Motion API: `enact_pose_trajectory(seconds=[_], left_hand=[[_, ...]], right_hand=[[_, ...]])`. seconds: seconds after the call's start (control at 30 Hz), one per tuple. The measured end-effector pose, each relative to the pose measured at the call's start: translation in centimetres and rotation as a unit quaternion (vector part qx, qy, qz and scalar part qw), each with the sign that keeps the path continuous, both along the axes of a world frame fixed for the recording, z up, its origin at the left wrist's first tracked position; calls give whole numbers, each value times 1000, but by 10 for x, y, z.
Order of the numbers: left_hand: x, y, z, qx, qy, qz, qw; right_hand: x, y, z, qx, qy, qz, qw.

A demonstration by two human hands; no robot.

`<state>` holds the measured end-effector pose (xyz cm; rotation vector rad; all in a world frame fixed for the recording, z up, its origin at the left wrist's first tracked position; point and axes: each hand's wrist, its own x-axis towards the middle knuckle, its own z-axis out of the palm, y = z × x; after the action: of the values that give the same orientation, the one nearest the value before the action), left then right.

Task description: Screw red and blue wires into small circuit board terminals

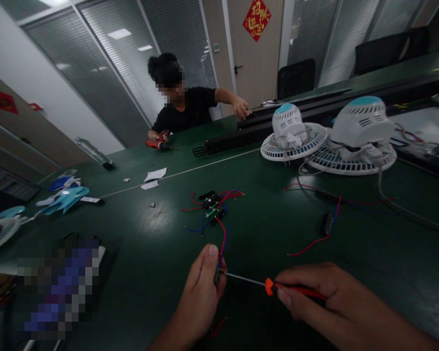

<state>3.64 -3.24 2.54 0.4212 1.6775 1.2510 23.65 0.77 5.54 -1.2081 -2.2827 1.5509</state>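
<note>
My left hand [202, 287] is closed around a small green circuit board [217, 277], most of it hidden by the fingers. Red and blue wires [224, 243] rise from the board, and a red wire end [218, 327] hangs below. In my right hand [322, 297] is a screwdriver [269, 286] with an orange and black handle. Its thin metal shaft points left, and the tip meets the board at my left fingers; the exact contact point is hidden. Just beyond lies a pile of similar wired circuit boards [212, 207] on the green table [142, 273].
Two white and blue fans [292, 134] lie face down at the right, cords trailing. A wired black module [327, 223] rests nearer. Across the table, a person [190, 105] holds a red power drill [159, 141] beside long black rails [237, 139]. Paper scraps [155, 174] and blue fan blades [68, 199] lie left.
</note>
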Motion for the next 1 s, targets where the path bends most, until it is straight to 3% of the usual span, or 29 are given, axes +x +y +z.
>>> enact_pose_trajectory(seconds=[0.33,0.67,1.0], left_hand=[[0,0,-4,2,0,8,1000],[1,2,3,-6,-39,39,998],[0,-2,-3,5,21,-16,1000]], right_hand=[[0,0,-1,21,4,1,1000],[-1,0,-1,22,2,-14,1000],[1,-4,1,24,-10,-67,997]])
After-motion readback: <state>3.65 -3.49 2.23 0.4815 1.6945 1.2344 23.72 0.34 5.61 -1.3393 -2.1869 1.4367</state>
